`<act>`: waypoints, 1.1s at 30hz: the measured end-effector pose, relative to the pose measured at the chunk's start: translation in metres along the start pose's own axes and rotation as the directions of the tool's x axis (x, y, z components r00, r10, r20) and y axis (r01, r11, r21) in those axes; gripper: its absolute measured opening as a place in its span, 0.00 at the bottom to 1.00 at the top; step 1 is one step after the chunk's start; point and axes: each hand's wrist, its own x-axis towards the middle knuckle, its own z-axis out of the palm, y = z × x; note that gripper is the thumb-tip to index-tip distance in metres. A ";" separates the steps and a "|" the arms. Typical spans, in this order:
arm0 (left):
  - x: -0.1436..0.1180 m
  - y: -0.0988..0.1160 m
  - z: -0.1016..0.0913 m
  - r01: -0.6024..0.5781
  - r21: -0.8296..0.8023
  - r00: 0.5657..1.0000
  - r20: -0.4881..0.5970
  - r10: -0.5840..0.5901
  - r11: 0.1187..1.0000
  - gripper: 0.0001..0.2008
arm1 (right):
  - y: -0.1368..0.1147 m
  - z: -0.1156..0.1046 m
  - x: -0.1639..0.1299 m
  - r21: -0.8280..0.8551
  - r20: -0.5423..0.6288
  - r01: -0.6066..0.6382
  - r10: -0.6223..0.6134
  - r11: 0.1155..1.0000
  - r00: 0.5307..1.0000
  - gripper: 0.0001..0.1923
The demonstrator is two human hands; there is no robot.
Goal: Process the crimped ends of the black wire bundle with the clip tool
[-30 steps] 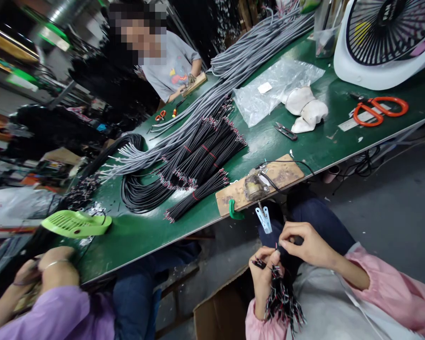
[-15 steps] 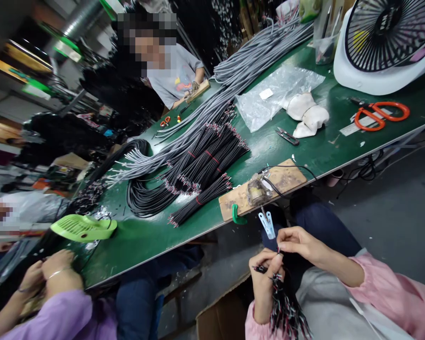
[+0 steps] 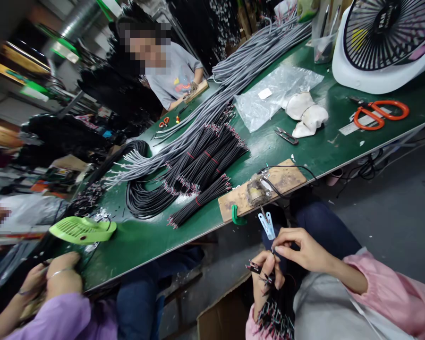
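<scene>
Left hand: we see the left hand [image 3: 264,278] low in the near right, fingers curled tight around a bundle of short black wires [image 3: 278,309] with red and white stripped ends.
Bundle position: we find the bundle of short black wires over the lap, below the near table edge, its loose ends hanging toward the near side.
Right hand: we see the right hand [image 3: 301,250] just right of the left hand, thumb and forefinger pressed together on 1 wire end at the top of the bundle.
Hand relation: we note that the 2 hands touch at the fingertips.
Clip: we see a white-blue clip [image 3: 267,224] hanging at the near table edge, just above the right hand.
Wooden board: we see a wooden board [image 3: 286,177] on the green table [image 3: 304,151], a small metal fixture [image 3: 255,191] on it and a green clamp [image 3: 236,216] at its near edge.
Table stock: we see black wire bundles [image 3: 205,160] left of the board and grey cables [image 3: 233,80] running to the far side.
Far right items: we see orange scissors [image 3: 380,113], a white fan [image 3: 386,42], a plastic bag [image 3: 272,92] and small snips [image 3: 286,136].
Other people: we see a co-worker's hands [image 3: 53,278] in purple sleeves at the near left beside a green fan cover [image 3: 81,230], and 1 further person seated at the far side.
</scene>
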 end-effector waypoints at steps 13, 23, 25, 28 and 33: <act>-0.001 -0.008 -0.001 -0.031 0.021 1.000 0.003 0.031 0.999 0.14 | -0.003 -0.005 0.000 -0.055 0.028 -0.035 0.037 0.998 0.999 0.09; -0.004 -0.004 0.003 -0.193 0.209 0.978 -0.036 0.205 0.959 0.12 | 0.006 0.002 0.000 0.106 0.030 -0.193 0.191 0.975 0.981 0.08; -0.002 -0.006 0.003 -0.207 0.151 0.977 -0.023 0.213 0.966 0.12 | 0.011 0.005 0.001 0.222 0.057 -0.250 0.243 0.943 0.968 0.08; 0.001 -0.008 0.001 -0.178 0.065 0.984 -0.008 0.179 0.982 0.12 | 0.015 0.006 0.001 0.235 0.062 -0.268 0.261 0.934 0.963 0.09; 0.002 -0.007 -0.001 -0.124 -0.020 0.991 0.041 0.125 0.992 0.15 | 0.017 0.003 -0.003 0.216 -0.003 -0.219 0.225 0.951 0.974 0.09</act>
